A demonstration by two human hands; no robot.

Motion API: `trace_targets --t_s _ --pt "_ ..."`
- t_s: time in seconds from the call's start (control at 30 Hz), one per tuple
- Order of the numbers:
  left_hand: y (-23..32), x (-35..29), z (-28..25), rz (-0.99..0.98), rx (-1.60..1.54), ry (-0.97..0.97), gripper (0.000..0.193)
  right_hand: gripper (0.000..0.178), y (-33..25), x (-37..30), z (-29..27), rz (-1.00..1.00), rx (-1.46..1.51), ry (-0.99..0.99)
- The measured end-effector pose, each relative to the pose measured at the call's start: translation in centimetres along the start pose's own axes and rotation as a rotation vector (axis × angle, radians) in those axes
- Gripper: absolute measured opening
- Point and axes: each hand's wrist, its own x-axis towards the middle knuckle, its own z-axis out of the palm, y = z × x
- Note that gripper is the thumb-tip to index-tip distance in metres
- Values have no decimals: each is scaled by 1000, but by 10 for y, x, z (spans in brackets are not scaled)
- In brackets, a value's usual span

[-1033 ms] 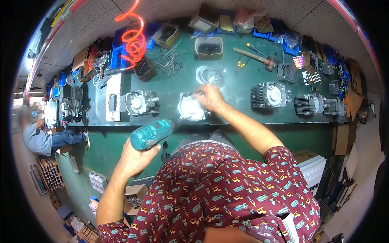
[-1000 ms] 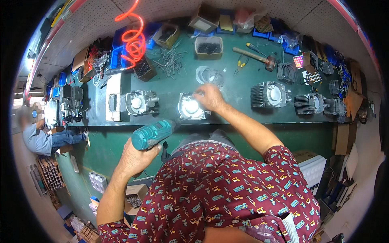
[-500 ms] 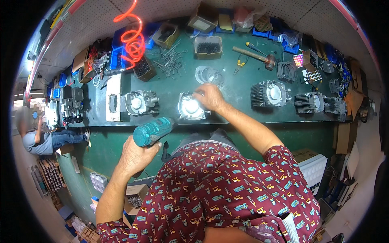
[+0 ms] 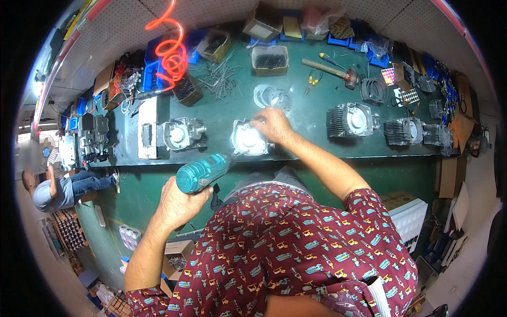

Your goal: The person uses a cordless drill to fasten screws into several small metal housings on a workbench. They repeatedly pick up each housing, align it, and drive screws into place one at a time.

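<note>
My left hand (image 4: 182,203) is wrapped round the grip of a teal cordless drill (image 4: 203,173), held at the near edge of the bench. The tip of the drill reaches the lower left rim of a silver metal casting (image 4: 249,139) with a bright round middle. My right hand (image 4: 274,124) grips the upper right side of that casting, its fingers bent over the rim. Just beyond lie flat metal gaskets (image 4: 272,98). Another silver casting (image 4: 180,133) stands to the left, and a finned cylinder casting (image 4: 355,120) to the right.
Further back are a box of small dark parts (image 4: 270,60), a mallet (image 4: 332,73), thin metal rods (image 4: 221,79) and a red coiled hose (image 4: 176,61). More finned castings (image 4: 404,132) stand at the right. Far left, another person (image 4: 55,190) sits by the bench.
The drill has shifted slightly right and up, its tip now closer to the casting's rim. My right hand stays on the casting. The person at far left has moved an arm.
</note>
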Motion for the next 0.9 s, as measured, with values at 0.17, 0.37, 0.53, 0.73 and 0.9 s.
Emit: trace_targets --t_s 0.17,0.37,0.53,0.73,0.9 --pt "-5 2 5 91 -65 85 32 34 5 2 6 -18 36 4" --pt "-3 4 -4 100 94 -21 33 34 1 1 2 -20 11 -5" --pt "8 11 -11 92 325 -109 34 33 2 1 2 -14 13 -4" --pt "23 21 -18 315 494 -101 33 31 -5 1 1 -8 -7 13" --pt "27 32 -21 608 564 -6 28 31 -4 2 3 -19 -5 2"
